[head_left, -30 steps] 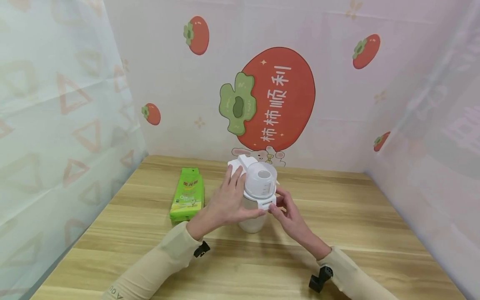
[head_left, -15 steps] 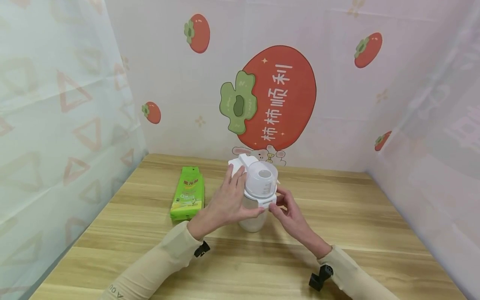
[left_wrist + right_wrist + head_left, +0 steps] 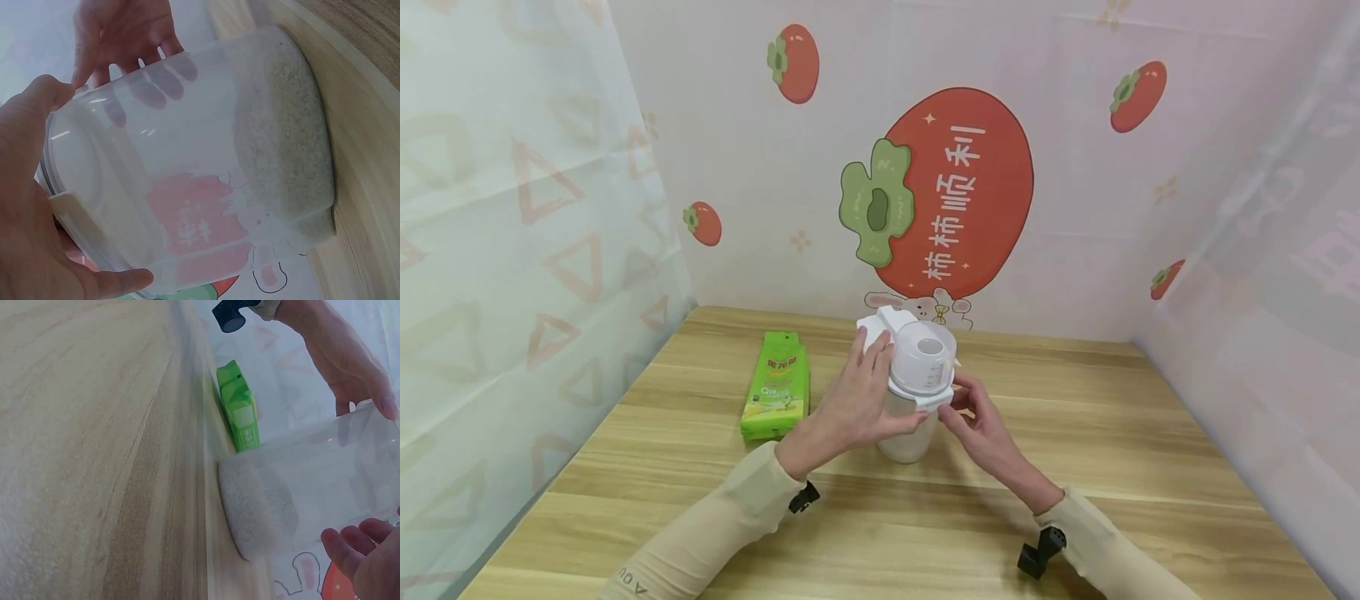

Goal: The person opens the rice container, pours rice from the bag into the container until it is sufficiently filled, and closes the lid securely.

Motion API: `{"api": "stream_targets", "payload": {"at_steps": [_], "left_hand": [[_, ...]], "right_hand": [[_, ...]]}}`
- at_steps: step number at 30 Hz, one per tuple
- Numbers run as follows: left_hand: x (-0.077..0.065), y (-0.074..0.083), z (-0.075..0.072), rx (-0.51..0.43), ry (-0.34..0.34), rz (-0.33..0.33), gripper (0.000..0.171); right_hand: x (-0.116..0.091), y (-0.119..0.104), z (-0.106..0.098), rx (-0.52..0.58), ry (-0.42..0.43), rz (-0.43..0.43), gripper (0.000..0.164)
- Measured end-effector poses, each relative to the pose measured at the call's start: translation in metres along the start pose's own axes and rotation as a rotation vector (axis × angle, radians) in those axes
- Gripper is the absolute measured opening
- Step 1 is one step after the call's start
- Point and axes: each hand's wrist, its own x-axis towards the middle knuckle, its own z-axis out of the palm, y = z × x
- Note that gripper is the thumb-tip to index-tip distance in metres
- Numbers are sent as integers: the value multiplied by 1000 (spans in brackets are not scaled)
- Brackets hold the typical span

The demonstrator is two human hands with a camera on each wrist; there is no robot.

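A clear rice container stands upright on the table, with pale rice in its lower part. Its white lid carries a clear measuring cup, and a white clip juts out at the front. My left hand holds the lid from the left, fingers over its far side and thumb near the clip. On the other side my right hand grips the container's top, thumb by the clip. In the left wrist view, its fingers show through the clear wall.
A green printed bag lies on the wooden table left of the container. Patterned cloth walls enclose the table at the back and both sides. A black wrist camera sits on the right sleeve.
The front clip has tilted upward, and the slot on its face no longer shows. Both hands keep nearly the same places on the container.
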Motion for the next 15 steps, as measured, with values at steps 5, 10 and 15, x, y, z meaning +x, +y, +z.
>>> {"api": "stream_targets", "payload": {"at_steps": [5, 10, 15], "left_hand": [[-1, -2, 0, -11, 5, 3, 100], [0, -4, -2, -35, -4, 25, 99], [0, -5, -5, -77, -25, 29, 97]], "right_hand": [[1, 0, -3, -6, -34, 16, 45], [4, 1, -8, 10, -44, 12, 40], [5, 2, -12, 57, 23, -60, 30]]}}
